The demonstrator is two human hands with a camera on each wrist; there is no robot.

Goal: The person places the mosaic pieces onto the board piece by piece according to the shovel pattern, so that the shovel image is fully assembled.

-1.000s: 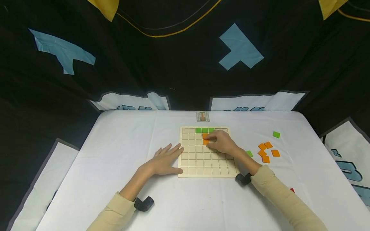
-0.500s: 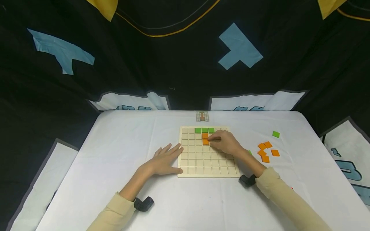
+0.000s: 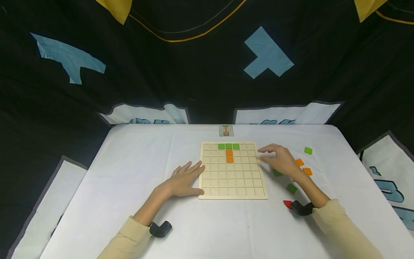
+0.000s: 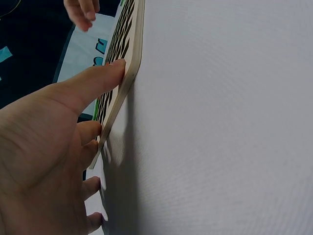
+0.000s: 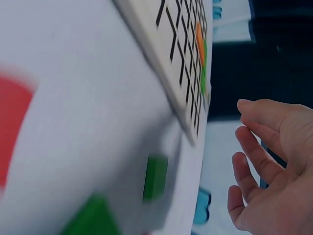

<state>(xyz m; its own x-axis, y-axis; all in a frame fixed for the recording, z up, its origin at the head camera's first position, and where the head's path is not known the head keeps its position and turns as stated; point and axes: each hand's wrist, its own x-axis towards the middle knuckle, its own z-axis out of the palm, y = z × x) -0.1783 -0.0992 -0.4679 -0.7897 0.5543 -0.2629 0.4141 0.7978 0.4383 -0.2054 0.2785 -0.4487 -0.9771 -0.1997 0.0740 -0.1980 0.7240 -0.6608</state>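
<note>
A pale wooden grid board [image 3: 213,174] lies on the white table. Three green square tiles [image 3: 228,146] sit side by side in its top row, and two orange square tiles [image 3: 229,155] stand in a column under the middle one. My left hand [image 3: 182,181] has its fingers spread, with thumb and fingertips touching the board's left edge; in the left wrist view the thumb [image 4: 100,81] rests on the rim. Off the board's right side hovers my right hand [image 3: 279,158], fingers loosely bent and nothing between them, as the right wrist view shows.
Loose orange tiles [image 3: 307,171] lie right of my right hand, partly hidden by it. Green tiles [image 3: 308,150] are scattered around there, one [image 3: 291,189] under the forearm. A red piece [image 3: 287,204] lies by the wrist camera. Behind the board is a small pattern card [image 3: 226,130].
My right hand has left the lower orange tile on the board and moved right, toward the loose tiles. Both orange tiles now show fully. My left hand stays where it was.
</note>
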